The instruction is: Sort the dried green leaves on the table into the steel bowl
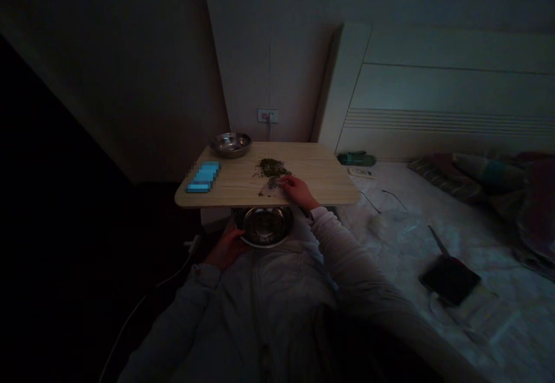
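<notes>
My left hand [228,248] grips the left rim of a shiny metal bowl [269,245], held low at my lap under the table's front edge. What lies inside the bowl is too dark to tell. Over the small wooden table [229,183], my right hand [298,192] has its fingertips pinched together at the tabletop. A small greyish patch shows at those fingertips, too dim to name. Just beyond them spreads a loose pile of small green bits [272,167], with a few darker specks scattered nearer the front edge.
A second metal bowl [230,146] stands at the table's back left, with a lit phone [203,177] in front of it. On the right is a bed [390,186] bearing glasses, a white remote [361,172], a dark square object [451,279] and crumpled bedding. A cable [130,313] trails at the left.
</notes>
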Action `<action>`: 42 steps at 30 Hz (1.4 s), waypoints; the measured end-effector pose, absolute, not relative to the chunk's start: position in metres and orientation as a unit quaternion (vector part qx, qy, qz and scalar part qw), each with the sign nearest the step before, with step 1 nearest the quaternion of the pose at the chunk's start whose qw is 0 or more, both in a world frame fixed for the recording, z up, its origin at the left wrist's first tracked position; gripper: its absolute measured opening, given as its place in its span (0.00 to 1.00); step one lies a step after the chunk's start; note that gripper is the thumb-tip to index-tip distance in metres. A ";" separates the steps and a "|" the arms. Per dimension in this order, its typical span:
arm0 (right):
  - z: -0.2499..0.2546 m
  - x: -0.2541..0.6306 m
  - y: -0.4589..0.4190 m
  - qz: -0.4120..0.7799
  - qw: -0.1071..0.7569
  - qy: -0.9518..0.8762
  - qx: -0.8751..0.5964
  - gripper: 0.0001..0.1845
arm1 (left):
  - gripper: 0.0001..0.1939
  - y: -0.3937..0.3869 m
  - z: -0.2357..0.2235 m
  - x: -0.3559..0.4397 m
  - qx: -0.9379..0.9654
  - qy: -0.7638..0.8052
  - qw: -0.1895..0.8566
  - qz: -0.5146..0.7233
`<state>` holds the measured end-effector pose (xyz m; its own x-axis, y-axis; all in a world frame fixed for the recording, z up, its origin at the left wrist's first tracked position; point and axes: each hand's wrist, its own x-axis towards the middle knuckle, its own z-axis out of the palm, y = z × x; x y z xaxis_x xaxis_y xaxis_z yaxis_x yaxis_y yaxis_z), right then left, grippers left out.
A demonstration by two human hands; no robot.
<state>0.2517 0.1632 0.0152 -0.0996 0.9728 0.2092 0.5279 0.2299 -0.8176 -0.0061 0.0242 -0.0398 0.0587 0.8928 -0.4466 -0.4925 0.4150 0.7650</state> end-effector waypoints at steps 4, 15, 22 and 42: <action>0.013 0.253 0.164 0.309 0.406 -0.680 -0.526 0.11 | 0.27 0.024 -0.039 -0.006 0.208 0.470 0.700 0.496; 0.015 0.251 0.162 0.323 0.398 -0.678 -0.527 0.10 | 0.20 0.023 -0.034 -0.004 0.202 0.481 0.696 0.493; 0.017 0.250 0.159 0.343 0.402 -0.662 -0.532 0.12 | 0.22 0.023 -0.037 -0.006 0.202 0.464 0.703 0.500; 0.021 0.254 0.159 0.319 0.438 -0.625 -0.562 0.09 | 0.20 0.023 -0.034 -0.006 0.196 0.466 0.705 0.498</action>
